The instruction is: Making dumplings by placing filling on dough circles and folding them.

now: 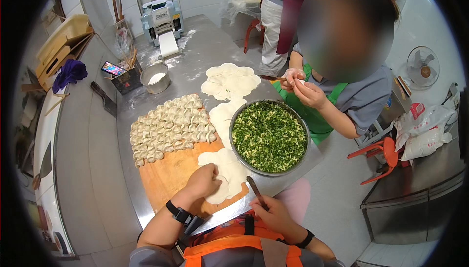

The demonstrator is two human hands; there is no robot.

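My left hand (203,182) is over the near pile of round dough wrappers (234,168), its fingertips at the edge of one wrapper. Whether the fingers pinch that wrapper cannot be made out. In my right hand (273,214) is a dark, flat filling spatula (256,190), held above the table's near edge. Just beyond it stands a large round metal bowl (307,138) of chopped green and pale yellow filling (271,135). Rows of folded dumplings (170,125) cover the far part of the wooden board (172,179). More wrappers (230,80) lie fanned out farther back.
Across the bowl, a co-worker's hands (304,87) hold a piece of dough and a spatula. A metal pot of flour (155,78), a box with a phone (126,80) and a dough machine (163,21) stand at the back left. A red stool (384,155) is at right.
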